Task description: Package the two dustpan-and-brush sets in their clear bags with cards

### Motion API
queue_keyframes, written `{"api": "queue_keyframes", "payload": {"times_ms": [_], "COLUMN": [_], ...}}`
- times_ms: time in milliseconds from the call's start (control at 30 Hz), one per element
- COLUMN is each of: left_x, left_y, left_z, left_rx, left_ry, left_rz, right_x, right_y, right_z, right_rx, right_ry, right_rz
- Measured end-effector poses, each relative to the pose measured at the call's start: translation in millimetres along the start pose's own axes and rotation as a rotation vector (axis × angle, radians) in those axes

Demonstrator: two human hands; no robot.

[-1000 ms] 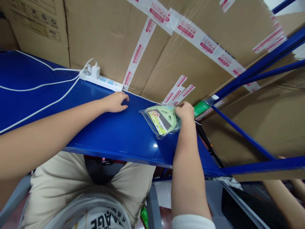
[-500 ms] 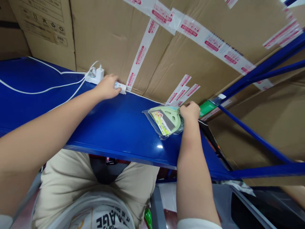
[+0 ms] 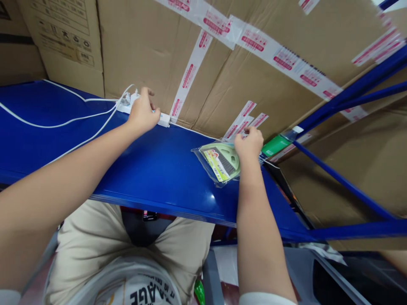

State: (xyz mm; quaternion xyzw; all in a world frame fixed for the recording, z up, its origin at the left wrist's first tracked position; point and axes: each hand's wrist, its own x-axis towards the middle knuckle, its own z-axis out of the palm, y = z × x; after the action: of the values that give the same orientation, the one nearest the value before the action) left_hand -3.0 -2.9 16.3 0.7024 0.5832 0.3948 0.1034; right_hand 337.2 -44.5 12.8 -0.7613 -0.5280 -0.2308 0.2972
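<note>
My left hand (image 3: pixel 144 112) is over the white power strip (image 3: pixel 164 120), its thumb and fingers apart with nothing between them. It hides the strip's middle; whether it touches the strip I cannot tell. A light green dustpan and brush set (image 3: pixel 222 163) in clear plastic wrapping lies on the blue shelf. Over the set's right end is my right hand (image 3: pixel 249 144), with thumb and fingers curved and a gap between them. The handle end of the set is hidden behind this hand.
A big taped cardboard box (image 3: pixel 143 46) stands along the shelf's back. White cables (image 3: pixel 63 125) run across the blue shelf (image 3: pixel 159 169) at left. A green-labelled bottle (image 3: pixel 280 143) lies at right beside blue frame bars (image 3: pixel 343 184). A phone (image 3: pixel 149 216) is below the shelf edge.
My left hand has loosened from the power strip and its fingers have risen. My right hand has let go of the dustpan set's handle end and shifted slightly left. The set has stayed put.
</note>
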Motion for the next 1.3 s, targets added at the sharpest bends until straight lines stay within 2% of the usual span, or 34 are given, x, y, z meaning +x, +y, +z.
{"api": "queue_keyframes", "payload": {"times_ms": [133, 367, 600, 800, 867, 933, 1000, 1033, 1067, 1133, 1200, 1233, 1267, 1300], "left_x": [0.5, -5.8, -9.9, -14.1, -14.8, -14.8, -14.5, -14.4, -14.4, -14.8, -15.8, -16.4, -17.2, -18.0], "left_y": [-1.1, 2.7, 7.6, 9.1, 7.2, 5.4, 4.4, 4.4, 4.5, 5.1, 5.8, 6.1, 6.5, 6.8], "left_z": [7.4, 16.1, 26.9, 25.7, 27.2, 29.4, 31.4, 32.0, 32.4, 32.7, 32.6, 32.6, 32.5, 32.5], "left_rx": [0.015, 0.033, -0.168, -0.167, -0.163, -0.169, -0.160, -0.152, -0.147, -0.147, -0.152, -0.152, -0.149, -0.146], "left_ry": [-0.007, -0.076, 0.009, -0.059, -0.091, -0.110, -0.122, -0.129, -0.133, -0.139, -0.147, -0.151, -0.158, -0.167], "left_rz": [0.006, 0.015, 0.063, 0.084, 0.095, 0.112, 0.125, 0.131, 0.135, 0.149, 0.165, 0.168, 0.168, 0.166], "right_x": [2.9, -0.1, 4.6, 4.1, 6.8, 8.3, -0.9, -13.1, -31.8, -87.9, -158.9, -193.8, -224.7, -249.8], "right_y": [6.1, 0.4, 3.6, 4.1, 2.0, -4.9, -19.1, -29.2, -41.1, -68.1, -95.1, -106.7, -116.0, -122.6], "right_z": [-4.3, -2.2, 11.9, 20.8, 16.7, 2.0, -24.2, -39.8, -55.0, -76.9, -78.3, -70.4, -58.0, -42.7], "right_rx": [-0.020, 0.023, 0.203, 0.223, 0.251, 0.316, 0.447, 0.543, 0.646, 0.801, 0.830, 0.778, 0.699, 0.611], "right_ry": [-0.049, -0.064, 0.084, 0.129, 0.138, 0.102, -0.032, -0.161, -0.344, -0.823, -1.306, -1.507, -1.652, -1.724], "right_rz": [0.007, -0.009, -0.066, -0.169, -0.190, -0.192, -0.234, -0.300, -0.400, -0.679, -0.960, -1.034, -1.036, -0.957]}}
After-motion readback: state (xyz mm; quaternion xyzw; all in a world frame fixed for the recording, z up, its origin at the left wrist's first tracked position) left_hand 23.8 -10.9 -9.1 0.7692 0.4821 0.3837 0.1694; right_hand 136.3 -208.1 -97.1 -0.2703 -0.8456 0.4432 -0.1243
